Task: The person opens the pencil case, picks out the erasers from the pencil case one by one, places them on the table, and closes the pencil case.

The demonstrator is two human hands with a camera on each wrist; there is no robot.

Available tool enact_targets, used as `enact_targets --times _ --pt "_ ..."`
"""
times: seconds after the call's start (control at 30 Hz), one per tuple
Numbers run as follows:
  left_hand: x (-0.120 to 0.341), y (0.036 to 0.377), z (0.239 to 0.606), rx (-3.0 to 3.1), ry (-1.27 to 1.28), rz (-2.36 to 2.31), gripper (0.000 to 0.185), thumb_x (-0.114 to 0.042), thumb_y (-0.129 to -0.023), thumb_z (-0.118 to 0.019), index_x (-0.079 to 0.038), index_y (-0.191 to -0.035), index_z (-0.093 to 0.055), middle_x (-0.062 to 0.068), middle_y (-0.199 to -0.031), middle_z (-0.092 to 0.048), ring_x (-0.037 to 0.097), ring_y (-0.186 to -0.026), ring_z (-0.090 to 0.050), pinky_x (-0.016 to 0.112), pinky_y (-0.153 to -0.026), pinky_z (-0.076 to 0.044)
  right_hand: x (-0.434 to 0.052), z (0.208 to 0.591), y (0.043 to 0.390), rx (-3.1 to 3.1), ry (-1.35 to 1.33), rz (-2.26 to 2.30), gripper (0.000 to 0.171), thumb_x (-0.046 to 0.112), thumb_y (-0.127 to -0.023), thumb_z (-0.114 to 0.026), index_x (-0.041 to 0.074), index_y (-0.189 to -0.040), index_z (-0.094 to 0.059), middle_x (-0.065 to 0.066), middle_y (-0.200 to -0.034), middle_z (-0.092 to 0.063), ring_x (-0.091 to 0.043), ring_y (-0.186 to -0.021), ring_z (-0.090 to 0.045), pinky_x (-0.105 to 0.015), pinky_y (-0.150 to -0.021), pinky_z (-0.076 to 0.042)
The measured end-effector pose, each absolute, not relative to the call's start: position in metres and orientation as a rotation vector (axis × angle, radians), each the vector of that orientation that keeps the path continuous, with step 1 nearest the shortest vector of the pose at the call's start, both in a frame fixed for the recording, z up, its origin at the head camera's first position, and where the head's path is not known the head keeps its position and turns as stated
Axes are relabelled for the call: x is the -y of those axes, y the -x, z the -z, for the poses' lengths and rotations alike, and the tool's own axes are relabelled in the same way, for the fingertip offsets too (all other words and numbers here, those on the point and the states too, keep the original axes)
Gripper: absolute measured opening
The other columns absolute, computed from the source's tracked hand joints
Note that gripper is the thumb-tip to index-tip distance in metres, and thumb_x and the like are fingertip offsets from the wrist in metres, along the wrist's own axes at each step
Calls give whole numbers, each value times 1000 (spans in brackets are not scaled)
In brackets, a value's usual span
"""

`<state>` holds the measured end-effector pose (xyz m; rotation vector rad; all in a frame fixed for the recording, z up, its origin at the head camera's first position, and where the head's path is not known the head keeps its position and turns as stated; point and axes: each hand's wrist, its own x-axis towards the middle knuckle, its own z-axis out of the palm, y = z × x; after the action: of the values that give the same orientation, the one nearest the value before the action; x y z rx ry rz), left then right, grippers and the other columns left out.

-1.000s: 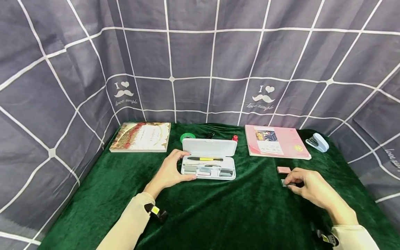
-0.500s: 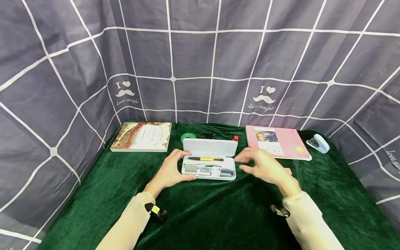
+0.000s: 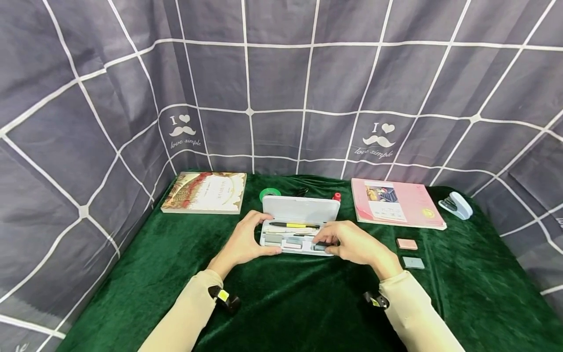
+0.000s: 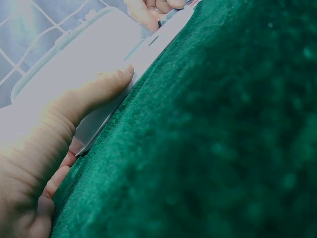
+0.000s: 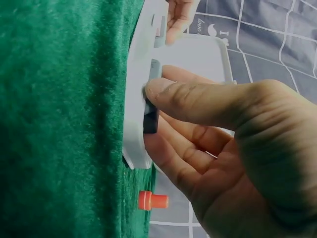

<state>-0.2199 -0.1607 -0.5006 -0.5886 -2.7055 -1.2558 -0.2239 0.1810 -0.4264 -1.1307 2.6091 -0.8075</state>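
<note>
A white pencil case (image 3: 288,250) lies with its lid (image 3: 301,209) raised. It holds a black and yellow pen (image 3: 293,225), slim tools beside it, and small blocks in the front compartments. My left hand (image 3: 246,239) grips the case's left end, thumb along the front wall, as the left wrist view also shows. At the right front compartment, my right hand (image 3: 354,243) pinches a dark grey eraser (image 5: 151,116) between thumb and fingers. Right of the case, a pink eraser (image 3: 406,244) and a grey-blue eraser (image 3: 413,263) lie on the green cloth.
Behind the case are a roll of green tape (image 3: 270,193), a small black item (image 3: 301,192) and a red-capped item (image 3: 336,196). A book (image 3: 204,193) lies back left. A pink notebook (image 3: 398,203) and a stapler (image 3: 457,205) lie back right.
My right hand has let go of the grey-blue eraser beside the pink one, moved left to the case and taken hold of the dark eraser. My left hand stays on the case.
</note>
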Motion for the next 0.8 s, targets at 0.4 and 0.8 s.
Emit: enact_targets --times 0.4,0.8 --pt "161 221 500 2708 595 1255 85 -46 -75 -104 -17 -145 -66 3 -141 -61 28 -132 -63 53 -115 -53 -184 421 225 -2661 1044 960 25 -5 -92 -84 15 -106 -83 4 -99 -80 -8 -89 -72 -40 -85 -64" --pt "161 221 502 2707 598 1257 85 -46 -75 -105 -18 -145 -66 2 -141 -62 28 -132 -63 54 -115 -52 -239 392 227 -2883 1000 1070 26 -11 -87 -82 9 -103 -82 0 -91 -74 -14 -87 -69 -41 -82 -63"
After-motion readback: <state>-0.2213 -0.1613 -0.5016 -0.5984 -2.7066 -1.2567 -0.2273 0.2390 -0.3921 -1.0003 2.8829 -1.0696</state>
